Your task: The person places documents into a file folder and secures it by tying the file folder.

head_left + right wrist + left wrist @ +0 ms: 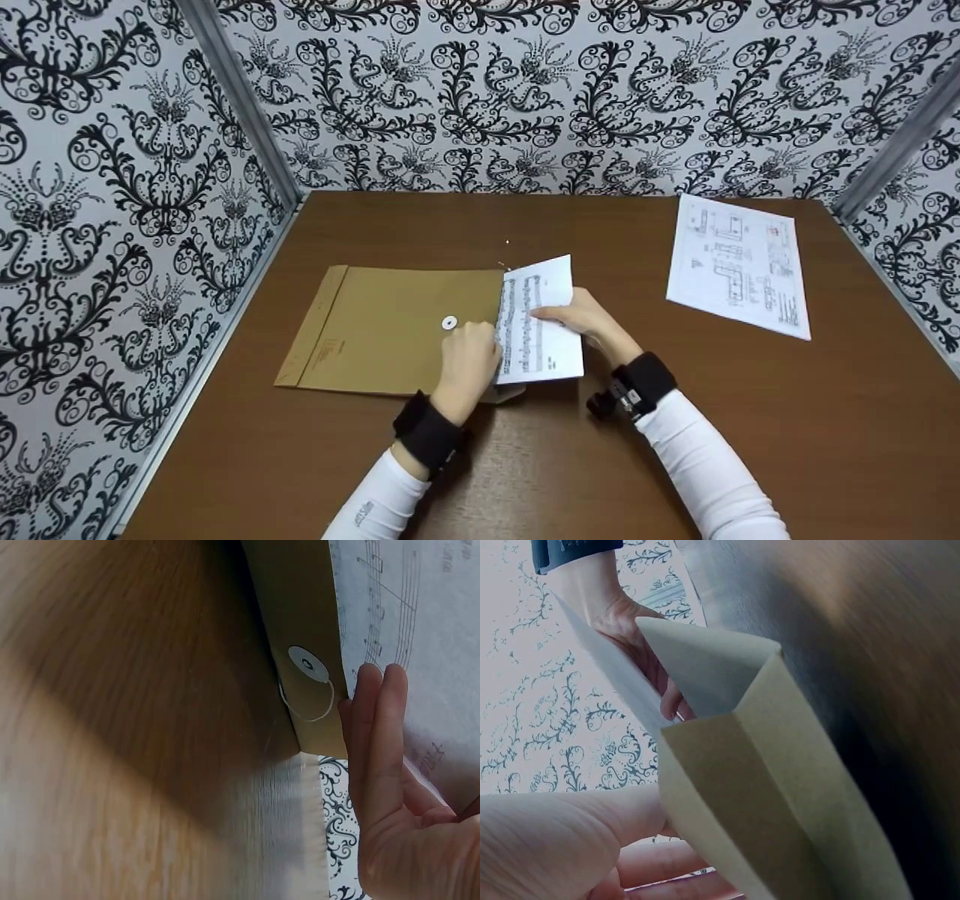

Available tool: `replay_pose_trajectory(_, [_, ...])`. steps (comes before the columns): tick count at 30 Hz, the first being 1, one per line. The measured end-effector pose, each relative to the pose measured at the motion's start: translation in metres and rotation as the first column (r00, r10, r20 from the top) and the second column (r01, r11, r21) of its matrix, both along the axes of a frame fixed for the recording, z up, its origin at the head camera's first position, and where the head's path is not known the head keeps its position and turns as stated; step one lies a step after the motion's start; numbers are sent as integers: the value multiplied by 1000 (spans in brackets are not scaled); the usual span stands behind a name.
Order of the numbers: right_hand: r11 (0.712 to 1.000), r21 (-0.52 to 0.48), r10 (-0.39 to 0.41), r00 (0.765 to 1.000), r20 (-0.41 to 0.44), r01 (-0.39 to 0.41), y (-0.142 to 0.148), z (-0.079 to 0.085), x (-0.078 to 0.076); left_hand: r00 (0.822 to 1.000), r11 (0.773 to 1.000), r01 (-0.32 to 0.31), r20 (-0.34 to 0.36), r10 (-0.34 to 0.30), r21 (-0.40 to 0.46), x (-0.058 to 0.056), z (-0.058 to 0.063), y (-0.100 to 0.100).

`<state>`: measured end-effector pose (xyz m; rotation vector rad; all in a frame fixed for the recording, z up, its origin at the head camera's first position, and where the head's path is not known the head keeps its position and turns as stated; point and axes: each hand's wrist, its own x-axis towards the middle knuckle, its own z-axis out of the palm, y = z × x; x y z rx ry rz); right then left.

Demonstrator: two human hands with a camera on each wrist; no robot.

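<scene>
A brown string-tie envelope point(397, 322) lies flat, its mouth facing right. My left hand point(471, 349) pinches the upper edge of the mouth between thumb and fingers. In the left wrist view the folded side of the envelope point(757, 787) gapes open beside that hand point(547, 847). My right hand point(581, 311) holds sheet music point(555, 360), thumb on top and fingers underneath. The left end of the sheet music goes into the mouth, where it is hidden. In the right wrist view, fingers point(382, 727) extend under the printed sheet point(442, 637).
A sheet with technical drawings point(739, 262) lies at the back right of the brown table point(562, 465). Patterned walls point(480, 97) stand behind and at the sides. A round white button point(309, 664) with a loop of string point(309, 720) is on the envelope flap.
</scene>
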<state>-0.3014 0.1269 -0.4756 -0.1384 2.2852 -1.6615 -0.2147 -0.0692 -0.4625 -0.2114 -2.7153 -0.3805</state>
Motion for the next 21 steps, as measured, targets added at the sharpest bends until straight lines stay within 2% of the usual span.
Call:
replay_pose_trajectory(14, [1000, -10, -5, 1000, 23, 5, -4, 3, 1, 1000, 1000, 17, 16, -17, 12, 1, 1, 0])
replay_pose_trajectory(21, [994, -110, 13, 998, 69, -6, 5, -1, 4, 1000, 1000, 19, 4, -20, 23, 1, 0, -1])
